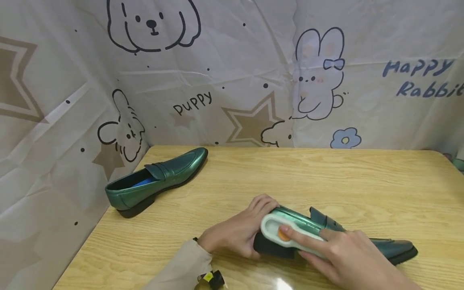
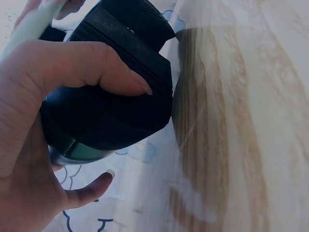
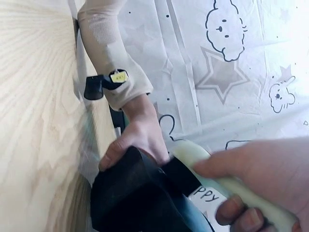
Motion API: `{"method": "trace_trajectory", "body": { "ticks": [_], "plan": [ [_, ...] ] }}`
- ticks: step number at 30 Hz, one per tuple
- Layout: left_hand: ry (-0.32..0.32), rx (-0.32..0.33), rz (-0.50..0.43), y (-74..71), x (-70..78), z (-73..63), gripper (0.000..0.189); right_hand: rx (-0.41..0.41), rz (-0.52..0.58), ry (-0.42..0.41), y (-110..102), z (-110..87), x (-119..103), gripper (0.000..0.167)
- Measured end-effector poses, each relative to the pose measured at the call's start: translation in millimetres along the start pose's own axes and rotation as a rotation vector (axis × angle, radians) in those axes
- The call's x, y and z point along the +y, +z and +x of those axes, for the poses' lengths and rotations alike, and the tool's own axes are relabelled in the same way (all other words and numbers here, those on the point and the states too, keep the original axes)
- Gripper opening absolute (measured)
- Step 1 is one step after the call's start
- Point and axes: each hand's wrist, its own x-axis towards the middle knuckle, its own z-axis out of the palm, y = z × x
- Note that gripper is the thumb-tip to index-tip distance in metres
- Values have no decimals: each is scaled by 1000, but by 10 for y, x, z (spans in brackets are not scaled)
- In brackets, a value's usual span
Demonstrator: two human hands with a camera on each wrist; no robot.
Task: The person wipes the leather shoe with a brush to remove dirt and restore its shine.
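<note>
A metallic green loafer (image 1: 297, 218) lies tilted on its side, its toe toward the right. My left hand (image 1: 244, 229) grips it by the heel, the thumb pressed on the black sole (image 2: 125, 116), as the left wrist view shows. In my right hand (image 1: 348, 253) is a pale green brush (image 1: 272, 229) with an orange button, one finger laid along its top. Its black bristle side (image 3: 182, 176) is against the shoe's side near the heel. The right hand hides part of the loafer's middle.
The matching green loafer (image 1: 156, 183) stands upright at the table's left back. The wooden table (image 1: 326, 173) meets a printed cloth backdrop (image 1: 235, 60) at the back and left. A small black wrist camera (image 1: 216, 279) sits on the left sleeve.
</note>
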Motion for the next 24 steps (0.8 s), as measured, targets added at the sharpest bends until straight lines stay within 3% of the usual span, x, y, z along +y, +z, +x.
{"method": "trace_trajectory", "body": {
  "ticks": [3, 7, 10, 13, 16, 21, 24],
  "plan": [
    [-3, 7, 31, -8, 3, 4, 117, -51, 42, 1, 3, 3, -4, 53],
    [-16, 5, 68, -9, 11, 1, 116, 62, -96, 53, 8, 0, 8, 65],
    [-27, -4, 78, -1, 22, -7, 116, 115, -110, 13, 30, -9, 32, 67],
    [-26, -10, 83, 4, 29, -7, 117, 61, -20, -50, 48, -22, 54, 58],
    [-39, -7, 101, -7, 34, -15, 119, 33, -2, -47, 38, -16, 62, 57],
    [-55, -15, 132, -34, 42, -23, 122, 138, -117, 43, -26, 0, 70, 67],
    [-47, -20, 140, -42, 46, -19, 122, 180, -150, 39, -59, 3, 89, 59]
  ]
}}
